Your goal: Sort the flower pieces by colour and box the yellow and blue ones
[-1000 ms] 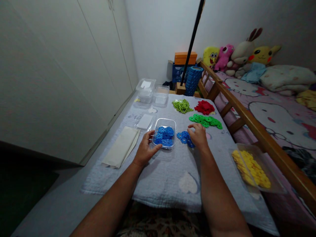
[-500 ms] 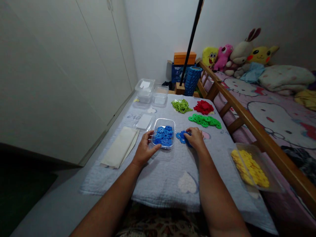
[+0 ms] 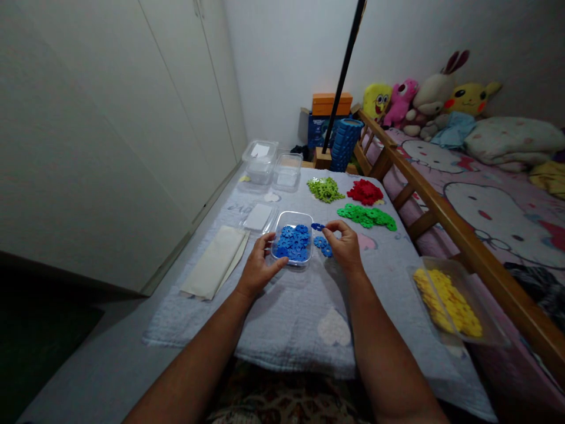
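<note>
My left hand [image 3: 261,266] grips the near left side of a clear plastic container [image 3: 313,224], thumb along its front and fingers at its left wall. Inside lie many blue flower-shaped plastic discs [image 3: 293,241]. My right hand [image 3: 344,242] pinches a blue disc [image 3: 317,227] between thumb and fingertips, raised just right of the container's rim. Under that hand, a few loose blue discs [image 3: 323,246] rest on the cloth, partly covered by the fingers.
Piles of lime [image 3: 325,189], red [image 3: 365,192] and green discs [image 3: 367,217] lie at the back right. A box of yellow discs [image 3: 448,303] stands right. Clear containers [image 3: 259,171], a lid [image 3: 259,218] and folded beige sheets [image 3: 216,263] are left. A wooden bed rail [image 3: 424,194] borders the table.
My right hand has lifted a blue disc from the loose ones on the cloth and brought it up and left towards the container. My left hand stays on the container.
</note>
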